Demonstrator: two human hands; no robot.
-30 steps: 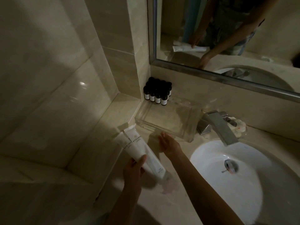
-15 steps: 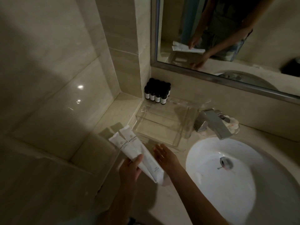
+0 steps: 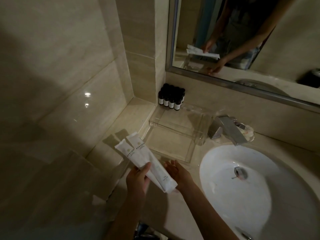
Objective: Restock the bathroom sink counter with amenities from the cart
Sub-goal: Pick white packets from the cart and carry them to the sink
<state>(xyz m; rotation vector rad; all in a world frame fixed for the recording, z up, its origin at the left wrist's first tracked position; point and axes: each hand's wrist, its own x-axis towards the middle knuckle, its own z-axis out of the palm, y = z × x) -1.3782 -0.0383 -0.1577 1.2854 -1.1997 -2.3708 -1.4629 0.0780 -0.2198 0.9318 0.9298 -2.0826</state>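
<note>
My left hand (image 3: 137,179) grips two long white amenity packets (image 3: 138,153) side by side, slanting up and left above the counter (image 3: 173,213). My right hand (image 3: 176,171) hovers just right of the packets with fingers straight, close to the front edge of a clear acrylic tray (image 3: 174,135). The tray looks bare inside. A cluster of small dark bottles (image 3: 171,97) with white labels stands in the corner behind the tray.
A white round basin (image 3: 259,193) fills the right side, with a chrome faucet (image 3: 228,129) behind it and a small soap dish (image 3: 248,133) beside that. The mirror (image 3: 242,40) above reflects my arms. Tiled walls close in on the left.
My left hand has drawn the two packets slightly toward me and left. My right hand has pulled back from the tray's front edge to beside the packets.
</note>
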